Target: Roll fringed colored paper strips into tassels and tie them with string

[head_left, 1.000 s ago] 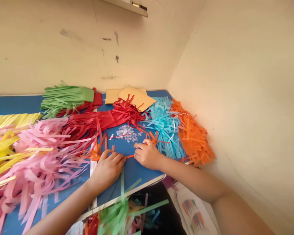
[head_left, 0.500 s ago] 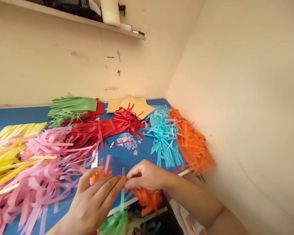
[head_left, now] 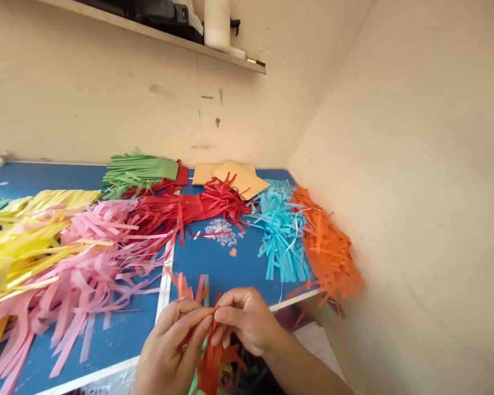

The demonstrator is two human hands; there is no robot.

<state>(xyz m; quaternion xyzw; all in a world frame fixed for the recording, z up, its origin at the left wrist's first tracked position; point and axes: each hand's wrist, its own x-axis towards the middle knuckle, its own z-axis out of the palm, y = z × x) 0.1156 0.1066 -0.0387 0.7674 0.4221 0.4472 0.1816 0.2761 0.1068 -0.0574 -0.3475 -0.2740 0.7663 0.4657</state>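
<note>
Near the table's front edge, my left hand [head_left: 177, 343] and my right hand [head_left: 247, 321] meet with fingertips nearly touching. Both pinch a bunch of orange paper fringe [head_left: 209, 365], whose strips stick up above the fingers and hang down below them. A pale green strip [head_left: 206, 288] rises behind the left fingers, and more light green shows below the hands. Beyond my hands lie a small heap of clear little pieces [head_left: 224, 232] and a small orange scrap [head_left: 233, 252]. How the strips are joined between my fingertips is hidden.
On the blue table [head_left: 197, 263] lie fringes in pink [head_left: 94, 258], yellow [head_left: 33, 236], red [head_left: 181, 208], green [head_left: 142, 173], light blue [head_left: 282, 230] and orange [head_left: 329, 247]. Yellowish paper sheets [head_left: 241, 178] rest against the wall. A shelf [head_left: 168, 38] hangs above.
The view has swung left, so things sit further right. My hands have drawn closer in, and a longer orange bunch now hangs between them.
</note>
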